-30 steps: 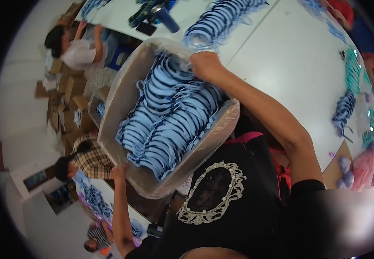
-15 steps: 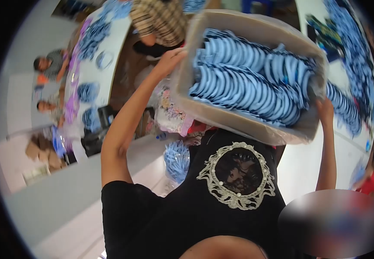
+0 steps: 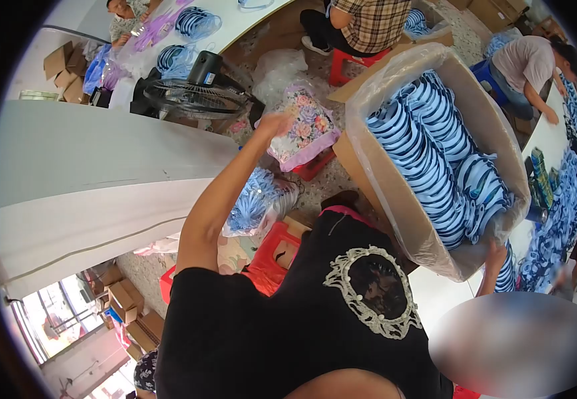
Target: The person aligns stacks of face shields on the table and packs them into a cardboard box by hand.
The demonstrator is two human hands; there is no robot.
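A large cardboard box (image 3: 362, 169) with a clear plastic liner (image 3: 461, 263) stands tilted at centre right. Rows of stacked light-blue pieces with dark edges (image 3: 421, 149) fill much of it. My right hand (image 3: 494, 258) grips the box's near right corner, fingers partly hidden by the liner. Away from the box, my left hand (image 3: 276, 124) is in the air over the left part of a floral cushion (image 3: 308, 126) with a pink border; its fingers look loosely apart, slightly blurred, holding nothing visible.
A black fan (image 3: 195, 96) stands at upper left, beside a table (image 3: 235, 23). Red stools (image 3: 272, 259) and a bag of blue pieces (image 3: 252, 203) are left of the box. People sit beyond it. Blue pieces (image 3: 558, 219) cover part of the right table.
The view has swung round. My left hand has let go of the box and is now apart from it. My right hand still holds the box, which is now lower right in the view.
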